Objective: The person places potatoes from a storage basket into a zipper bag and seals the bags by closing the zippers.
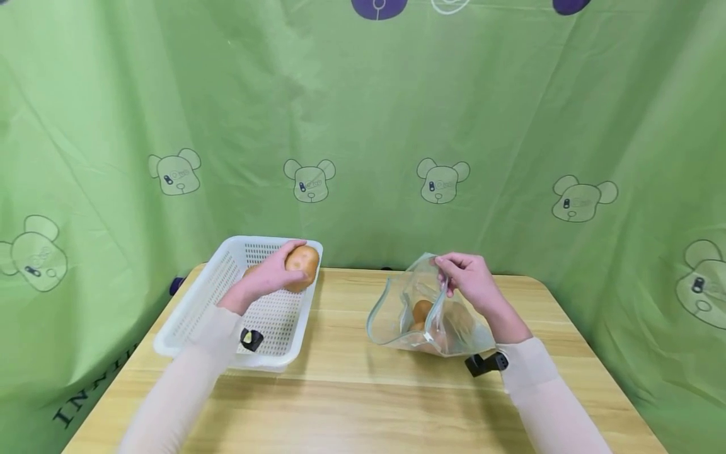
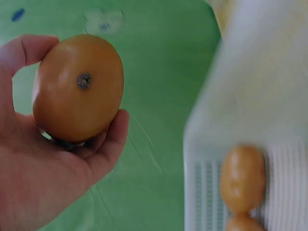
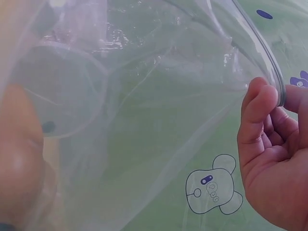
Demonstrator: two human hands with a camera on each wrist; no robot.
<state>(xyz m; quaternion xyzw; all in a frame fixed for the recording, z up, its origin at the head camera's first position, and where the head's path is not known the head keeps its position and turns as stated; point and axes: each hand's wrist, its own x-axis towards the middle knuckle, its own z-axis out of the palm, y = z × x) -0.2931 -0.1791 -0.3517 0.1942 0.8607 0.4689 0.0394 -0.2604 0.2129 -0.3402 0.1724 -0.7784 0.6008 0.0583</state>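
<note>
My left hand [image 1: 266, 275] grips a smooth, rounded orange-brown fruit [image 1: 302, 268] above the far right corner of a white plastic basket [image 1: 309, 315]. In the left wrist view, thumb and fingers curl round this fruit [image 2: 79, 89], which has a small dark scar on its face. More such fruits [image 2: 243, 180] lie in the basket, partly hidden by my arm. On the right, my right hand [image 1: 467, 277] pinches the rim of a clear zip bag [image 1: 391, 315]. The bag stands with its mouth spread, and several orange-brown fruits [image 1: 422, 310] show inside it.
Both things stand on a light wooden table [image 1: 340, 403], the basket at the left and the bag right of centre. A green curtain [image 1: 363, 126] with printed bear heads hangs behind and at the sides. Black camera mounts [image 1: 486, 364] sit at the wrists.
</note>
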